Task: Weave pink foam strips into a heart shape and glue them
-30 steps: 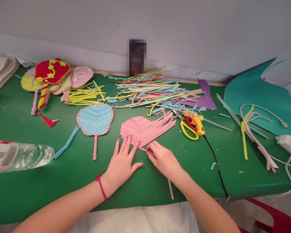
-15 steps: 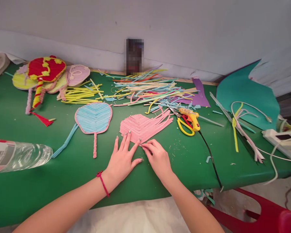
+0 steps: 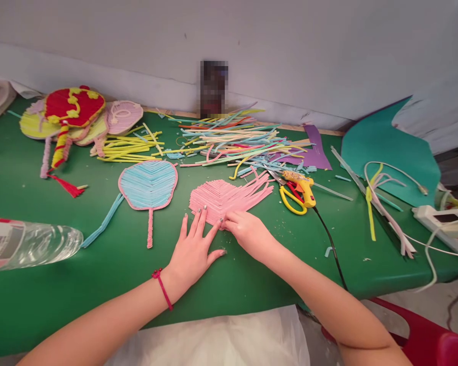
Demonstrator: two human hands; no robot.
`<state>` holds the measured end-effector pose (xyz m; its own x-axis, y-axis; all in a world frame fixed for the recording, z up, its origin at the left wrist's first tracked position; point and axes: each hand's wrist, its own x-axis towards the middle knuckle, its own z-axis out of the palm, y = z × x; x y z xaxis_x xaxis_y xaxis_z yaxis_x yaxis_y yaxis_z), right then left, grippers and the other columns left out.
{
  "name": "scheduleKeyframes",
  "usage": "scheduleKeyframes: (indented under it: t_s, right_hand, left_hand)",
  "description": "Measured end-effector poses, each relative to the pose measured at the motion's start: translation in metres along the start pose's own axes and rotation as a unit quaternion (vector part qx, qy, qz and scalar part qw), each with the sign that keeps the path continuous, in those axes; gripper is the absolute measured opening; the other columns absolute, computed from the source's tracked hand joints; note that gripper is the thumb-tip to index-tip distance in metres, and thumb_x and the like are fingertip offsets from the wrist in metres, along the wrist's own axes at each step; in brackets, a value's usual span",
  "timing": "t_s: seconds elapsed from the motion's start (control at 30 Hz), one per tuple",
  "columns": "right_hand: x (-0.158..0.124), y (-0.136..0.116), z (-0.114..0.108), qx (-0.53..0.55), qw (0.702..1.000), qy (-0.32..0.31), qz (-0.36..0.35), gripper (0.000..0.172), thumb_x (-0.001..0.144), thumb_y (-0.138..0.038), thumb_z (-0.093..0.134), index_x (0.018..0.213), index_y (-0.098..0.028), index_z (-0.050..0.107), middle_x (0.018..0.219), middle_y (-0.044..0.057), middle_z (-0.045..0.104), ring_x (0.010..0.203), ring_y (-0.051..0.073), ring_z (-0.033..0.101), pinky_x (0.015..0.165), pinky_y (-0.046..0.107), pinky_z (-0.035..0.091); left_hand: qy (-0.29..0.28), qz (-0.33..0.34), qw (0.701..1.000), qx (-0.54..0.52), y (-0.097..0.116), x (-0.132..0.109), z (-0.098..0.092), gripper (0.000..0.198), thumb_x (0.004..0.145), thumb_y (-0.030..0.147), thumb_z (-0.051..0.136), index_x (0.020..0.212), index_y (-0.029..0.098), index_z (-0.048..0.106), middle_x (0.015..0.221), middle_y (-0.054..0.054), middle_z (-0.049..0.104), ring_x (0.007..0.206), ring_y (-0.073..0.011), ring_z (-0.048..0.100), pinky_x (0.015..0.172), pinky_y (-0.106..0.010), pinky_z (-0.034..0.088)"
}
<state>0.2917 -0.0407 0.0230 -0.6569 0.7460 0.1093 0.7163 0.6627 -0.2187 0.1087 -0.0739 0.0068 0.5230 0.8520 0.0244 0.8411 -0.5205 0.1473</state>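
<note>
A pink leaf-shaped panel of pipe cleaners (image 3: 216, 193) lies on the green tabletop, its loose strands fanning out to the right. My left hand (image 3: 193, 254) rests flat with fingers spread, the fingertips pressing the panel's lower left edge. At the lower tip, my right hand (image 3: 248, 234) pinches the end of a pink pipe cleaner; the fingers partly hide it. Left of the panel is a blue fan with a pink rim and handle (image 3: 148, 185).
Behind lies a heap of coloured pipe cleaners (image 3: 229, 140). Yellow-handled scissors (image 3: 292, 199) and a yellow glue gun (image 3: 303, 187) with a black cord lie to the right. Finished fans (image 3: 74, 108) are stacked at back left, a water bottle (image 3: 34, 244) at left, a power strip (image 3: 445, 223) at right.
My right hand has turned, its forearm swinging out to the right, and its fingertips have shifted slightly up over the panel's lower tip. My left hand stays in place.
</note>
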Motion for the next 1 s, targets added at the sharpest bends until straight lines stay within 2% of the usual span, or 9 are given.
scheduleKeyframes:
  t_s: [0.1,0.17,0.23,0.33,0.43,0.5,0.6,0.8,1.0]
  right_hand:
    - [0.014,0.012,-0.008,-0.009,0.992,-0.056,-0.11,0.014,0.088,-0.011,0.056,0.093,-0.011,0.068,0.087,0.01,0.065,0.078,0.018,0.06,0.069,0.03,0.047]
    - [0.018,0.019,-0.012,0.02,0.988,-0.058,-0.139,0.015,0.088,-0.009,0.055,0.093,-0.013,0.069,0.087,0.008,0.066,0.079,0.017,0.062,0.067,0.028,0.047]
    - [0.015,0.027,-0.017,0.063,0.989,-0.047,-0.126,0.018,0.09,-0.012,0.053,0.093,-0.017,0.07,0.086,0.005,0.066,0.079,0.015,0.063,0.066,0.025,0.047]
    - [-0.001,0.04,-0.023,0.128,0.99,-0.016,-0.06,0.022,0.094,-0.022,0.049,0.098,-0.024,0.07,0.089,0.003,0.067,0.082,0.013,0.064,0.069,0.023,0.049]
    - [-0.021,0.054,-0.027,0.165,0.986,0.006,0.013,0.022,0.095,-0.028,0.049,0.098,-0.025,0.071,0.091,0.003,0.067,0.081,0.013,0.064,0.073,0.023,0.05]
    - [-0.029,0.061,-0.026,0.177,0.984,0.011,0.032,0.023,0.095,-0.03,0.05,0.098,-0.024,0.071,0.092,0.004,0.065,0.081,0.012,0.063,0.073,0.023,0.05]
    - [-0.033,0.068,-0.02,0.157,0.987,0.026,0.03,0.024,0.095,-0.03,0.048,0.097,-0.025,0.072,0.094,0.005,0.065,0.08,0.012,0.061,0.07,0.023,0.048]
    - [-0.029,0.074,-0.003,0.043,0.996,0.072,-0.026,0.032,0.098,-0.022,0.039,0.099,-0.026,0.071,0.09,0.005,0.066,0.08,0.013,0.058,0.069,0.025,0.046]
    - [-0.03,0.075,0.002,0.026,0.994,0.096,-0.052,0.029,0.098,-0.02,0.04,0.096,-0.022,0.069,0.087,0.005,0.067,0.078,0.014,0.058,0.068,0.027,0.045]
  left_hand:
    - [-0.004,0.0,1.0,0.0,0.0,0.0,-0.002,0.067,0.086,0.061,0.047,0.14,0.021,0.046,0.152,-0.021,0.03,0.141,-0.0359,0.027,0.111,-0.06,0.024]
    - [-0.004,0.0,1.0,0.001,0.0,0.0,-0.002,0.067,0.086,0.06,0.046,0.14,0.021,0.046,0.152,-0.02,0.031,0.141,-0.0353,0.027,0.111,-0.059,0.024]
    - [0.0,-0.001,1.0,0.002,0.001,0.0,-0.002,0.067,0.087,0.06,0.046,0.142,0.022,0.044,0.152,-0.02,0.031,0.141,-0.0349,0.028,0.111,-0.059,0.024]
    - [0.007,-0.001,1.0,0.001,0.0,0.0,-0.002,0.066,0.087,0.06,0.046,0.143,0.025,0.041,0.152,-0.019,0.033,0.14,-0.0353,0.029,0.111,-0.06,0.024]
    - [0.005,-0.001,1.0,-0.002,0.001,0.0,-0.002,0.066,0.086,0.06,0.048,0.142,0.025,0.043,0.151,-0.019,0.035,0.14,-0.036,0.03,0.11,-0.059,0.025]
    - [0.006,-0.001,1.0,-0.003,0.001,0.0,-0.002,0.066,0.085,0.06,0.049,0.141,0.025,0.044,0.151,-0.019,0.034,0.14,-0.0363,0.031,0.11,-0.059,0.025]
    - [0.013,0.0,1.0,-0.001,0.0,0.0,-0.001,0.066,0.086,0.06,0.048,0.141,0.024,0.044,0.152,-0.019,0.032,0.14,-0.0365,0.03,0.111,-0.059,0.025]
    - [0.014,-0.001,1.0,-0.003,0.0,0.0,0.002,0.067,0.086,0.061,0.047,0.142,0.025,0.043,0.151,-0.02,0.033,0.141,-0.0357,0.028,0.11,-0.06,0.025]
    - [0.018,-0.002,1.0,-0.008,0.0,0.001,0.001,0.067,0.085,0.061,0.048,0.142,0.026,0.043,0.151,-0.019,0.034,0.14,-0.0371,0.029,0.109,-0.06,0.027]
